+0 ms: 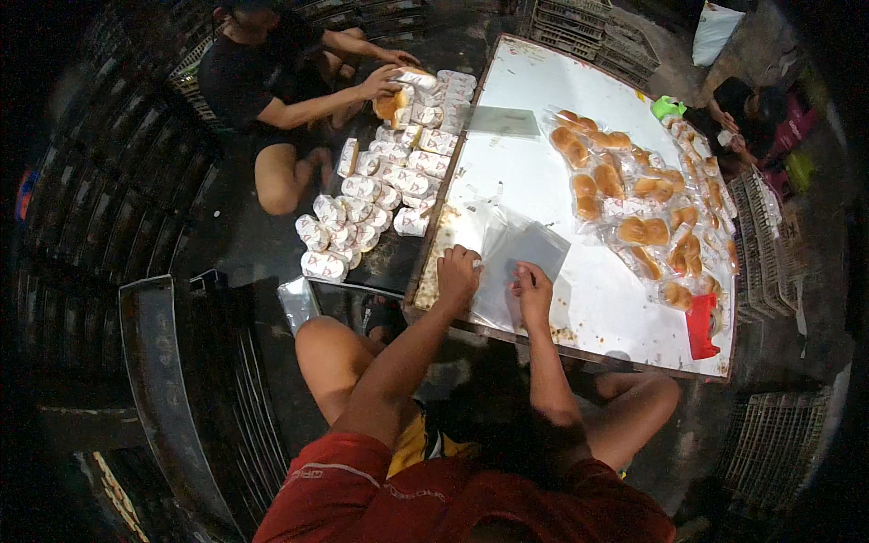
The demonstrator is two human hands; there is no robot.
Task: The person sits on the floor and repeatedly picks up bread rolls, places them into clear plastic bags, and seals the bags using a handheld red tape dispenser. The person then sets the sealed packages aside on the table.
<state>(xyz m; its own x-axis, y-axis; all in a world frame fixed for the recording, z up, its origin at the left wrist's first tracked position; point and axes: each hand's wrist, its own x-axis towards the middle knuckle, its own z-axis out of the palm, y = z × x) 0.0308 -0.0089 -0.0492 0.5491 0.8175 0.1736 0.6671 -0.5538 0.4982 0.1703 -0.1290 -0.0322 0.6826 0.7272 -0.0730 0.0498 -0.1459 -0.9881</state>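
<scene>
A stack of clear plastic bags (pixel 501 288) lies at the near left corner of the white tabletop. My left hand (pixel 460 273) rests on the stack's left side, fingers curled; a small white bit shows at its fingertips, and whether it pinches a bag is hidden. Over the right part of the stack is my right hand (pixel 534 288), its fingers bent and somewhat apart, with nothing visible in them. Bagged bread rolls (pixel 641 231) spread across the table's right side. Left of the table are many wrapped rolls (pixel 407 180) in printed white packaging.
A co-worker (pixel 271 88) sits at upper left, hands on wrapped rolls; another person (pixel 753 115) is at far right. A red tape dispenser (pixel 702 327) stands near the right corner. A clear sheet (pixel 502 122) overhangs the table's left edge. Crates (pixel 767 251) line the right.
</scene>
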